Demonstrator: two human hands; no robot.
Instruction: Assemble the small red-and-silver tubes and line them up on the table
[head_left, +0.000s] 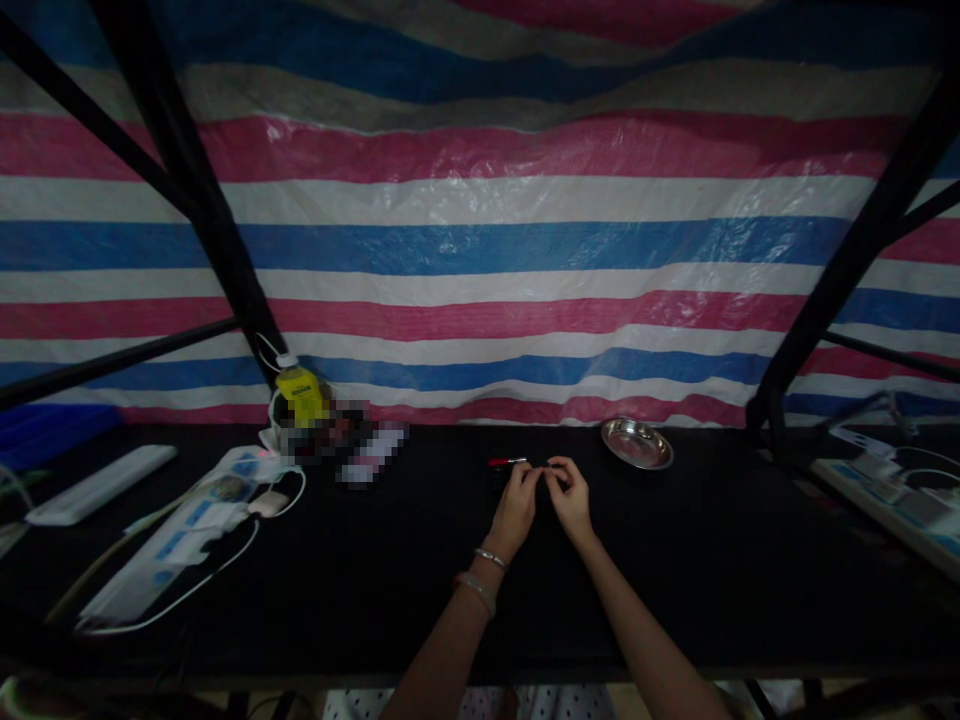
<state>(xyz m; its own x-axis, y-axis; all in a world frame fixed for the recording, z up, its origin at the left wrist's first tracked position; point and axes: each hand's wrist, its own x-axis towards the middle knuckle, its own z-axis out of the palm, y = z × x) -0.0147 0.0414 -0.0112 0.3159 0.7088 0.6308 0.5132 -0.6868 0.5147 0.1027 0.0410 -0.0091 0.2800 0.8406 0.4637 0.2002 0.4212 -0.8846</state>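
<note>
Close together over the middle of the black table (360, 580) are my two hands, their fingertips nearly meeting. My left hand (519, 502), with two bangles on its wrist, is pinched closed. Opposite it my right hand (568, 500) is pinched closed too. Whatever sits between the fingertips is too small and dark to make out. Just beyond my left hand lies a small red and black object (507, 463), partly covered by the fingers. A round, shiny metal dish (637, 444) stands to the right, beyond my right hand.
At the left lie a long power strip (184, 535) with plugs and white cables, and a white bar (105, 485). A yellow-labelled bottle (301, 392) stands at the back left, near blurred items. Another power strip (892, 505) lies far right. Black frame posts and a striped sheet (525, 240) bound the table.
</note>
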